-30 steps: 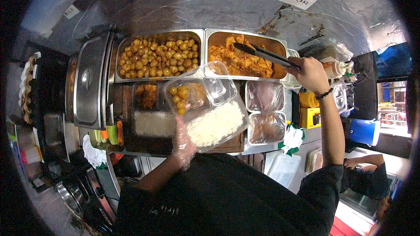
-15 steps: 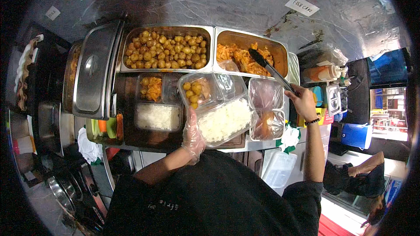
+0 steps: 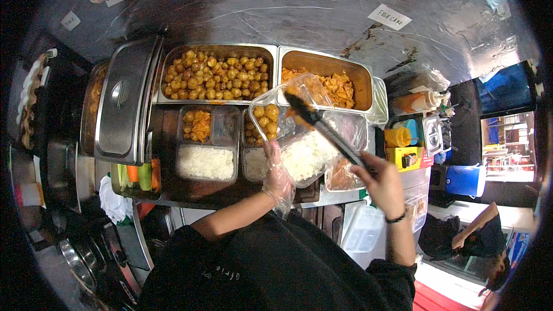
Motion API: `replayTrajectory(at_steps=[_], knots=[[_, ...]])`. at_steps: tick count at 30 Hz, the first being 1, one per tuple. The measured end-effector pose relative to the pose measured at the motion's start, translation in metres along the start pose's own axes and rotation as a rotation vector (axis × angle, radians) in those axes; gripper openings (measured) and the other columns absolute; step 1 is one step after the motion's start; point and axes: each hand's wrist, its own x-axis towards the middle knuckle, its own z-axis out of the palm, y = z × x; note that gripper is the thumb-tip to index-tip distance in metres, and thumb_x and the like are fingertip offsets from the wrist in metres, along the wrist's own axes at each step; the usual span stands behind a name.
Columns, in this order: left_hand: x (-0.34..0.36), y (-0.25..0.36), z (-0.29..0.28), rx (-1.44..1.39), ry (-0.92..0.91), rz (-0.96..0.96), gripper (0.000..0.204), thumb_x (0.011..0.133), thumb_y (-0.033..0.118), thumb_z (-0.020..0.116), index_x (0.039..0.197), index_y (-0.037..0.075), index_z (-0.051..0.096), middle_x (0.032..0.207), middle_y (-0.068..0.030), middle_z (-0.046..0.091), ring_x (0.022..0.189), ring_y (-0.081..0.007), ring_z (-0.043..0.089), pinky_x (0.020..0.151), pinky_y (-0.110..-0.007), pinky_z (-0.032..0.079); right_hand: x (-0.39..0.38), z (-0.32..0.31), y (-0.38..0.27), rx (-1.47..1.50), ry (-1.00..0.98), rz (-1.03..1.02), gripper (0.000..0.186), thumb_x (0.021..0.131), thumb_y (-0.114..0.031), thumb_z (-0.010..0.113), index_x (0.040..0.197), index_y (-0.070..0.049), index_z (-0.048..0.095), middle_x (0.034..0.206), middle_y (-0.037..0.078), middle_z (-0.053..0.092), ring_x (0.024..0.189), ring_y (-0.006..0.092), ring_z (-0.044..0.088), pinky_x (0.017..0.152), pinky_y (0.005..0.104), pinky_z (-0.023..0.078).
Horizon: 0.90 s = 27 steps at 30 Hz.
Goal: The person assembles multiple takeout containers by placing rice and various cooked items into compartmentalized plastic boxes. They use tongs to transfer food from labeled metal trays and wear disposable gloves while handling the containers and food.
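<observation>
In a clear plastic glove, my left hand (image 3: 277, 181) grips the near side of a clear compartment container (image 3: 254, 121), which is tilted and raised above the counter. White rice (image 3: 308, 156) fills its large section, and small round potatoes (image 3: 266, 120) lie in one of the smaller sections. My bare right hand (image 3: 381, 185) is closed around black-tipped metal tongs (image 3: 340, 144). Their tips are over the container's smaller sections, with orange sauced pieces (image 3: 295, 116) beside them. Behind stands a steel pan (image 3: 325, 57) of the same orange pieces, partly hidden by the raised container.
A steel pan (image 3: 216, 102) of potatoes stands behind on the left. Two filled containers sit on the counter, one (image 3: 223, 125) in full view, the other (image 3: 246, 158) partly covered. Lidded pans (image 3: 124, 103) flank them left. Sauce bottles (image 3: 423, 101) stand right; a person (image 3: 466, 233) is farther right.
My right hand has brought the tongs from the orange-food pan to above the held container. My left hand has shifted the container right, uncovering part of another filled one on the counter.
</observation>
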Motion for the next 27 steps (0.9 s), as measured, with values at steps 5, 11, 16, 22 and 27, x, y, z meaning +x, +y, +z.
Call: replayTrajectory(at_steps=[5, 11, 16, 22, 27], knots=[[0.004, -0.002, 0.000, -0.018, -0.076, -0.018, 0.086, 0.093, 0.070, 0.037, 0.144, 0.000, 0.036, 0.142, -0.0184, 0.048, 0.129, -0.0340, 0.051, 0.110, -0.049, 0.040, -0.009, 0.008, -0.024, -0.178, 0.076, -0.093, 0.039, 0.084, -0.029, 0.073, 0.111, -0.001, 0.067, 0.087, 0.023, 0.068, 0.078, 0.0384, 0.068, 0.067, 0.0434, 0.054], [-0.007, 0.023, 0.014, -0.221, -0.229, -0.207, 0.068, 0.099, 0.058, 0.040, 0.145, 0.010, 0.031, 0.135, -0.0188, 0.054, 0.125, -0.0304, 0.055, 0.105, -0.047, 0.046, -0.016, -0.022, -0.034, -0.285, 0.099, -0.105, 0.039, 0.081, -0.024, 0.074, 0.114, -0.005, 0.067, 0.086, 0.020, 0.068, 0.071, 0.0367, 0.066, 0.062, 0.0431, 0.052], [-0.017, 0.041, 0.035, 0.153, -0.057, -0.118, 0.080, 0.092, 0.067, 0.045, 0.140, 0.003, 0.042, 0.135, -0.0183, 0.055, 0.121, -0.0334, 0.057, 0.104, -0.051, 0.046, -0.016, -0.063, -0.043, -0.522, 0.111, -0.217, 0.042, 0.075, -0.015, 0.077, 0.115, -0.006, 0.069, 0.080, 0.013, 0.069, 0.063, 0.0311, 0.066, 0.058, 0.0371, 0.051], [-0.002, 0.027, -0.007, 0.191, 0.027, -0.176, 0.081, 0.091, 0.067, 0.046, 0.139, 0.003, 0.041, 0.132, -0.0180, 0.057, 0.119, -0.0327, 0.059, 0.101, -0.052, 0.049, -0.006, -0.063, -0.061, -0.744, -0.031, -0.302, 0.040, 0.075, -0.023, 0.076, 0.112, -0.011, 0.070, 0.081, 0.011, 0.068, 0.065, 0.0305, 0.066, 0.058, 0.0407, 0.050], [-0.005, 0.033, -0.008, 0.135, -0.066, -0.258, 0.079, 0.093, 0.065, 0.047, 0.141, 0.003, 0.039, 0.132, -0.0176, 0.057, 0.118, -0.0321, 0.059, 0.101, -0.052, 0.048, 0.008, -0.071, -0.055, -0.723, 0.043, -0.334, 0.039, 0.076, -0.022, 0.074, 0.113, -0.011, 0.070, 0.078, 0.011, 0.067, 0.063, 0.0304, 0.064, 0.057, 0.0409, 0.050]])
